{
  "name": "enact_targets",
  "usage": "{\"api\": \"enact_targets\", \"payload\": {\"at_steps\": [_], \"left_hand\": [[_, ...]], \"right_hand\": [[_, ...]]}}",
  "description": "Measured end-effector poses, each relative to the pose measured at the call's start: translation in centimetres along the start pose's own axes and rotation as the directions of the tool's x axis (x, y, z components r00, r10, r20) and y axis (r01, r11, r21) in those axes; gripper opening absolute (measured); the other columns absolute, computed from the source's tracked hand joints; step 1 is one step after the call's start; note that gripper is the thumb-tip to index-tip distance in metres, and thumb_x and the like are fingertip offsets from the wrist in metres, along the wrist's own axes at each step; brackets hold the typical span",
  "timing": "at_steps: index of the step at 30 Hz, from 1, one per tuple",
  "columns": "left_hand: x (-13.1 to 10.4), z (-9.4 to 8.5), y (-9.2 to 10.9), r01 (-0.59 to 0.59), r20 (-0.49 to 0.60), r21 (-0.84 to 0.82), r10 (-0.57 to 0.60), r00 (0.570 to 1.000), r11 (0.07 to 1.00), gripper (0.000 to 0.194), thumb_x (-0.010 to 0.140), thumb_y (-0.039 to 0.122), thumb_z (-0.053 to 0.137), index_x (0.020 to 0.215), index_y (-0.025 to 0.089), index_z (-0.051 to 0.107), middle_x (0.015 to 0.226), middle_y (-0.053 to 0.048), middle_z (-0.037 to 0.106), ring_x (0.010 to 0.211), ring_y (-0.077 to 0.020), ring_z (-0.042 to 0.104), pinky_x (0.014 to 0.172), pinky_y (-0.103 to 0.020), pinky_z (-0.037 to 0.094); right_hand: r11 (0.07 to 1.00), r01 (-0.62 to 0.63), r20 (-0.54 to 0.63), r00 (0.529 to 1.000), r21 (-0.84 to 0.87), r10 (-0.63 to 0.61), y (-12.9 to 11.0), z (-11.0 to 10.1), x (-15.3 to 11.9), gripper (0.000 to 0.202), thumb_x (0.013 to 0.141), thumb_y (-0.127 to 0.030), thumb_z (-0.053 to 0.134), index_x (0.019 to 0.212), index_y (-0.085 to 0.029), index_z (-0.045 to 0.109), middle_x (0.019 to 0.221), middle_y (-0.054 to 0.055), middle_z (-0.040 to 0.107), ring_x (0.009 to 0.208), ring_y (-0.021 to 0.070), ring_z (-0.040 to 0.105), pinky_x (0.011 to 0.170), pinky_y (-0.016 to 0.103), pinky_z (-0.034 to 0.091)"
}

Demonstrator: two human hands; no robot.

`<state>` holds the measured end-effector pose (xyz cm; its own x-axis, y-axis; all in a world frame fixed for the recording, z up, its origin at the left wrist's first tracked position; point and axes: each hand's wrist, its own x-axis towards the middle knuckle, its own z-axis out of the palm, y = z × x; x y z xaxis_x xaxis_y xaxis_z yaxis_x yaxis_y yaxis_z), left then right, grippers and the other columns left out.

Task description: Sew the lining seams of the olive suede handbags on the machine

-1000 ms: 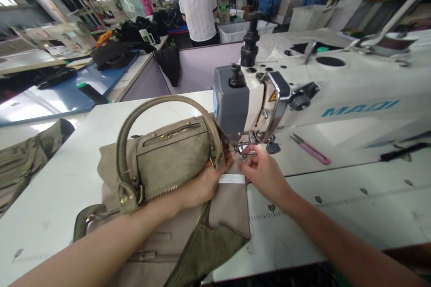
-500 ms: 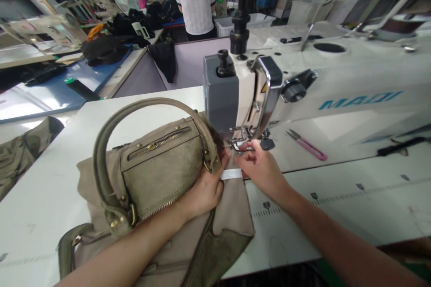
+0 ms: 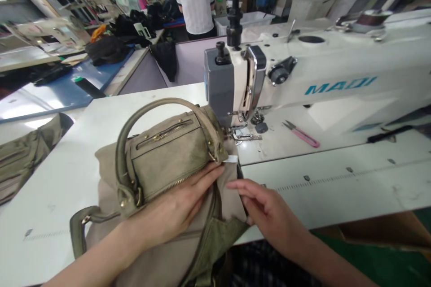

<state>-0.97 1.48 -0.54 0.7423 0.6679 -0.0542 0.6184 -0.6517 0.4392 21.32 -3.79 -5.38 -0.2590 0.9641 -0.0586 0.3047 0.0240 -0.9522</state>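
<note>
An olive-green handbag [image 3: 171,152] with a looped handle, brass zips and beige lining fabric lies on the white sewing table. My left hand [image 3: 175,204] rests flat on it with fingers stretched out, alongside the long zip and below the handle's base. At the right side of the lining, my right hand [image 3: 266,208] holds the fabric edge, index finger on top and the other fingers curled at the border. A white label [image 3: 230,158] shows on the lining between the hands and the sewing machine [image 3: 242,85]. The presser foot [image 3: 244,136] is just beyond the bag's far right corner.
Pink-handled thread snips [image 3: 301,134] lie right of the needle area. A ruler scale [image 3: 326,177] runs along the table's front. Another olive bag piece [image 3: 30,157] is at the left, near a black thread cone [image 3: 89,87]. A person in white [image 3: 195,0] stands behind.
Both hands have come back from the needle area towards me, and the lining has shifted away from the presser foot. My right hand has moved down along the fabric edge. The view has shifted slightly.
</note>
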Motion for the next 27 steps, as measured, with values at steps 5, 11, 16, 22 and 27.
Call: {"api": "enact_targets", "payload": {"at_steps": [5, 11, 16, 22, 27], "left_hand": [[1.5, 0.9, 0.3, -0.099, -0.068, -0.010, 0.099, 0.993, 0.995, 0.079, 0.084, 0.003, 0.039, 0.153, 0.021, 0.008, 0.155, -0.010, 0.030, 0.142, -0.0215, 0.032, 0.115, -0.039, 0.034], [2.8, 0.0, 0.5, 0.036, -0.070, 0.244, -0.019, 0.997, 0.969, 0.080, 0.080, 0.002, 0.036, 0.153, 0.021, 0.009, 0.157, -0.009, 0.025, 0.140, -0.0217, 0.035, 0.104, -0.039, 0.045], [2.8, -0.7, -0.2, 0.013, -0.004, 0.363, -0.012, 1.000, 0.932, 0.075, 0.084, 0.000, 0.031, 0.152, 0.029, 0.017, 0.159, -0.001, 0.018, 0.139, -0.0187, 0.036, 0.103, -0.034, 0.044], [2.5, 0.6, -1.9, -0.009, 0.070, 0.111, 0.001, 0.998, 0.994, 0.067, 0.082, -0.001, 0.033, 0.144, 0.023, 0.038, 0.155, -0.004, 0.032, 0.139, -0.0185, 0.037, 0.115, -0.035, 0.032], [3.4, -0.6, -0.5, -0.047, 0.068, -0.097, 0.053, 0.996, 0.994, 0.044, 0.088, 0.010, 0.037, 0.129, 0.014, 0.053, 0.136, -0.008, 0.056, 0.130, -0.0190, 0.049, 0.112, -0.032, 0.039]], "right_hand": [[0.880, 0.308, 0.018, 0.946, -0.362, -0.323, 0.0, -1.1, 1.4, 0.035, 0.090, -0.010, 0.046, 0.119, -0.019, 0.062, 0.098, 0.008, 0.069, 0.087, 0.0221, 0.065, 0.077, 0.035, 0.054], [0.566, 0.541, 0.104, 0.774, -0.622, -0.625, 0.2, -2.0, 3.2, 0.026, 0.097, -0.014, 0.043, 0.098, -0.015, 0.069, 0.098, 0.013, 0.066, 0.097, 0.0261, 0.060, 0.083, 0.041, 0.054], [0.624, 0.583, 0.133, 0.777, -0.520, -0.615, 0.9, -1.3, 3.3, 0.028, 0.096, -0.010, 0.040, 0.099, -0.013, 0.067, 0.095, 0.011, 0.070, 0.092, 0.0227, 0.065, 0.082, 0.035, 0.057], [0.644, 0.563, 0.168, 0.805, -0.518, -0.569, 1.8, -1.7, 0.5, 0.029, 0.095, -0.006, 0.041, 0.103, -0.014, 0.067, 0.103, 0.012, 0.071, 0.109, 0.0227, 0.063, 0.094, 0.037, 0.054], [0.635, 0.579, 0.149, 0.787, -0.511, -0.598, 1.5, -1.3, -1.0, 0.030, 0.096, -0.008, 0.038, 0.105, -0.011, 0.066, 0.102, 0.013, 0.070, 0.106, 0.0213, 0.064, 0.096, 0.034, 0.054]]}}
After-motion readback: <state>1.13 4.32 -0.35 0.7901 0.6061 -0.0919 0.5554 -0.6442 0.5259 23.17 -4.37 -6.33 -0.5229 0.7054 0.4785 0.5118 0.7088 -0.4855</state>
